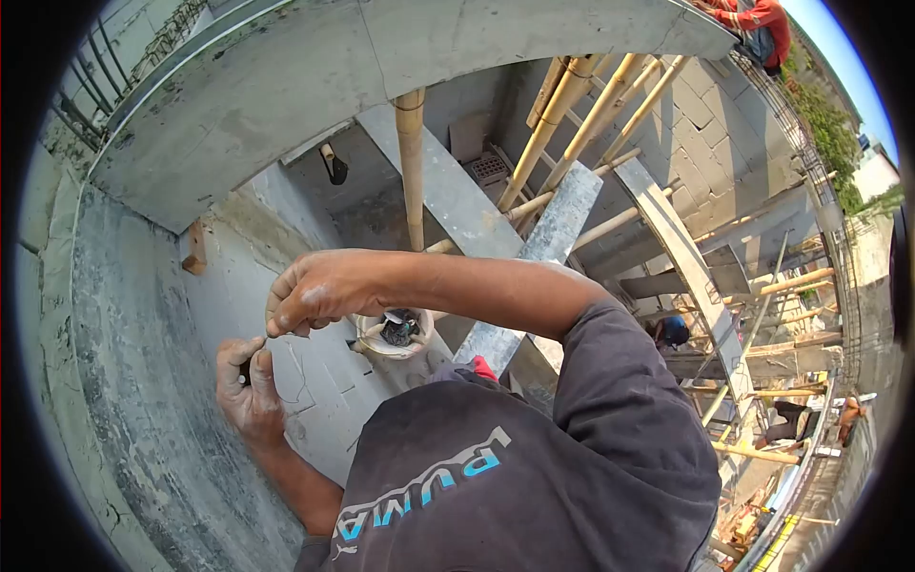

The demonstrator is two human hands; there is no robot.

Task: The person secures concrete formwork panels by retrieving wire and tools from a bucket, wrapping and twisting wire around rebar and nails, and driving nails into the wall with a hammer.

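Note:
My left hand [250, 389] is raised near the grey wall, thumb and fingers curled round a small dark object whose kind I cannot make out. Just above it, my right hand [310, 294] has its fingertips pinched together, almost touching the left thumb; anything between them is too small to name. A thin, curling thread or wire [303, 381] shows beside the left hand against the pale wall surface; whether it joins either hand is unclear. Below my right forearm is a pale bucket [389, 350] with dark contents, partly covered by the arm.
A concrete beam [534, 27] curves across the top. Metal-faced planks [562, 224] and bamboo poles [410, 162] cross the drop below. A small wooden block [193, 250] sticks out at left. One person in red [762, 21] is at upper right; a blue cap [675, 331] shows lower down.

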